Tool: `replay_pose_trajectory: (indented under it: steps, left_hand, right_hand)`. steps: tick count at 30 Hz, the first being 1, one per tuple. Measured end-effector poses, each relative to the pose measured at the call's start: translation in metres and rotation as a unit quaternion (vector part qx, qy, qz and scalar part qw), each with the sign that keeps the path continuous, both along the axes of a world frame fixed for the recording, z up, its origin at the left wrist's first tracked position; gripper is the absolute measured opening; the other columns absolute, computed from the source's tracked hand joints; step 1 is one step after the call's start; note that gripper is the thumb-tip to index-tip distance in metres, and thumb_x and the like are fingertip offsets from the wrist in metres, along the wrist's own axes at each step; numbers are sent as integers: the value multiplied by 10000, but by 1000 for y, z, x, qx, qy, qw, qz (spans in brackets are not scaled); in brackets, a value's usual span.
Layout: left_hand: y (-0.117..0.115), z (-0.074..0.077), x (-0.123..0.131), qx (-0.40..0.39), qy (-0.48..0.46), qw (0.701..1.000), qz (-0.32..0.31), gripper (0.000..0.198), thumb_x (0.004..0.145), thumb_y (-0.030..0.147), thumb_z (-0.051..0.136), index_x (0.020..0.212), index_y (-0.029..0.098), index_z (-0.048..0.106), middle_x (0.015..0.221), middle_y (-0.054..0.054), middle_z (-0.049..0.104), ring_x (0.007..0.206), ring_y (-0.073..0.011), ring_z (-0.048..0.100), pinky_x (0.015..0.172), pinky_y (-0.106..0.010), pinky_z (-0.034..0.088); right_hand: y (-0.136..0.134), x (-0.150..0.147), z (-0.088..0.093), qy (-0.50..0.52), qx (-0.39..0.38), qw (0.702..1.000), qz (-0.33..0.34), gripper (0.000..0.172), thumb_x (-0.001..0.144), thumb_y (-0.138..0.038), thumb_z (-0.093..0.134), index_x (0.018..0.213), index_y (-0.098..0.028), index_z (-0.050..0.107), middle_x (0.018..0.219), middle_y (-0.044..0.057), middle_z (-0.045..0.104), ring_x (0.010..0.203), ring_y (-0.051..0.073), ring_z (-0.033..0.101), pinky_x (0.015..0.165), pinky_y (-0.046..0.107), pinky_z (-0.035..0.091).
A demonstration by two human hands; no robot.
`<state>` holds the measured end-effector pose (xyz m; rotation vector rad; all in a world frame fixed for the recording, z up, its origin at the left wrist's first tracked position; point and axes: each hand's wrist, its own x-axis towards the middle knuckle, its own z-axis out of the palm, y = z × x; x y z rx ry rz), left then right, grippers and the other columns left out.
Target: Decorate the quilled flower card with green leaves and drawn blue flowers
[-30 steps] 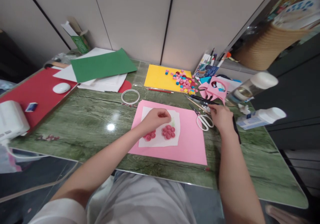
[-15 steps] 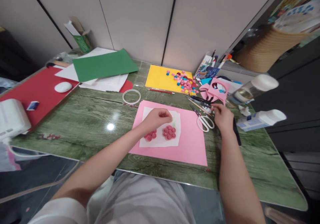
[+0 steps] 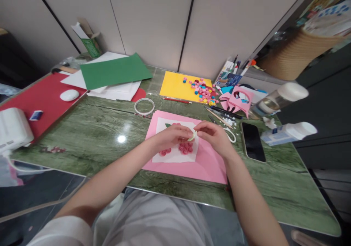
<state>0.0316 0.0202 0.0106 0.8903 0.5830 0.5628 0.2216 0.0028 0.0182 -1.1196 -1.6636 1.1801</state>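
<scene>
A small pale green strip [image 3: 193, 136], curled and thin, sits pinched between the fingertips of both hands, just above the white sheet [image 3: 175, 156] near the middle of the table [image 3: 90, 132]; it is too small to tell more of its shape; the left hand [image 3: 173, 134] lies knuckles up with thumb and forefinger closed on the strip's left end, forearm running in from the near left; the right hand [image 3: 213, 134] meets it from the right, fingers bent and tips closed on the other end, wrist over the pink sheet [image 3: 211, 165]; the two hands are together, fingertips almost touching; half a second ago the right hand was far to the right among the tools, and it has since come in to join the left, which has barely shifted; the black phone [image 3: 253, 142], then partly under that forearm, now lies uncovered; under the hands, two clusters of red paper coils [image 3: 185, 148] rest on the white sheet, with a dark green leaf shape [image 3: 168, 125] at its far edge; white scissors [image 3: 231, 135] show just right of the right hand; farther off are a tape ring [image 3: 144, 106], a yellow sheet [image 3: 174, 85] with loose coloured coils [image 3: 203, 91], and a white glue bottle [image 3: 289, 132] at the right.
</scene>
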Motion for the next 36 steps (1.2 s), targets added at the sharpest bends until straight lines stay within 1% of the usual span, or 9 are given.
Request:
replay_pose_trajectory:
  steps: [12,17,21,23,24,27,30,33,36]
  left_hand:
    - [0,-4,1,-4,-7,999,-39,186,675,272,675,669,127,559,636,-6,543,580,-97,478,607,-265,350]
    - [1,-10,3,0,-5,998,-61,213,726,323,609,731,110,615,728,-56,611,658,-129,563,631,-264,388]
    - [8,-5,-3,81,106,990,53,323,796,390,477,835,118,649,839,-85,654,756,-156,597,701,-284,430]
    - [7,3,-6,222,223,941,125,324,814,391,449,878,137,640,876,-75,654,783,-163,588,733,-303,439]
    - [4,7,-7,308,287,898,130,312,813,390,460,898,146,634,891,-73,649,813,-175,583,757,-318,439]
    - [-17,14,-4,513,429,742,48,318,773,383,549,984,153,611,1002,-101,614,972,-238,546,853,-383,414]
    - [-47,7,3,598,500,626,-36,387,767,325,582,1118,166,555,1232,-135,512,1160,-308,442,909,-450,381]
    - [-65,-6,3,632,530,560,-72,391,854,174,439,1244,185,461,1312,-115,464,1203,-291,414,951,-477,342]
    - [-64,-16,-9,653,515,544,-106,451,864,70,352,1279,228,423,1364,-65,429,1223,-241,404,971,-424,335]
  right_hand:
    - [0,0,-1,23,6,999,23,102,759,-302,650,772,-208,614,766,7,578,742,137,542,689,276,431]
    - [-1,-2,2,25,-6,999,34,111,775,-308,627,773,-202,594,753,2,574,730,135,542,685,275,425]
    - [1,2,6,12,1,1000,-15,127,767,-317,623,751,-195,592,771,1,573,735,130,534,697,271,414]
    - [4,7,4,3,12,997,-71,127,752,-316,631,747,-193,600,788,2,573,752,130,531,702,265,407]
    - [6,10,2,-4,13,995,-95,131,745,-320,634,746,-191,606,799,4,574,765,132,529,709,264,403]
    - [14,21,-7,-25,-27,993,-110,174,733,-354,633,751,-182,620,810,8,584,764,133,518,714,264,388]
    - [20,30,-16,-41,-99,990,-94,223,727,-391,622,778,-174,627,753,-6,579,678,114,481,651,251,359]
    - [21,34,-19,-61,-133,986,-81,229,717,-393,620,781,-173,625,703,-22,557,622,101,439,596,239,322]
    - [19,33,-16,-76,-144,986,-46,223,735,-390,594,778,-172,607,703,-21,545,632,105,435,595,240,319]
